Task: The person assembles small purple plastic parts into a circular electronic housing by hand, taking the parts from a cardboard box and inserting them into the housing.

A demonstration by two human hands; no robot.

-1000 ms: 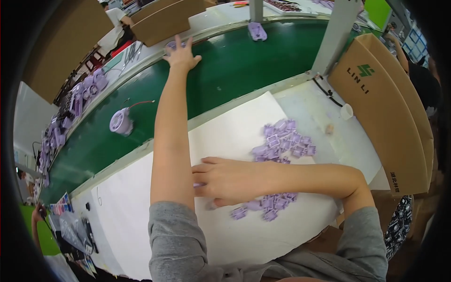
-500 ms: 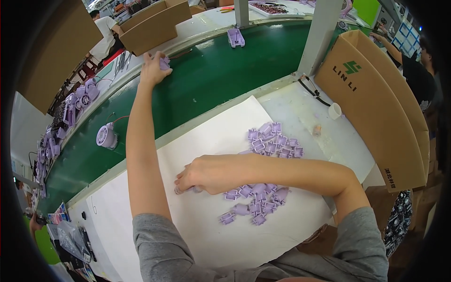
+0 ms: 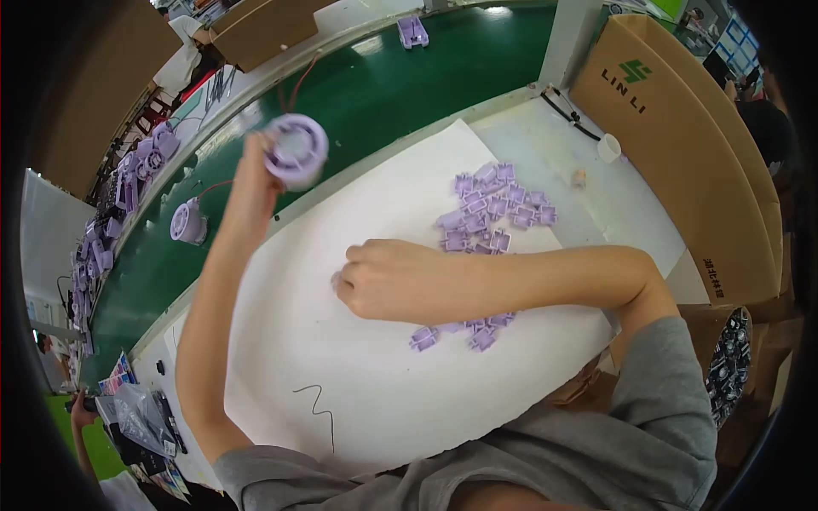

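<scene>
My left hand grips a round lilac fan housing with red wires trailing from it, raised over the near edge of the green belt. My right hand is curled, knuckles up, above the white sheet; whatever its fingers hold is hidden. Small lilac plastic pieces lie in a loose pile beyond my right forearm, and a few more show on its near side.
Along the green belt lie another fan housing and a lilac tray-shaped part. A large cardboard box stands at right, near a white cap. More lilac parts line the far left. A thin dark wire rests on the sheet.
My left hand has drawn the fan housing from the belt's far edge toward me, lifting it. My right hand stays curled over the sheet. The whole view has shifted slightly.
</scene>
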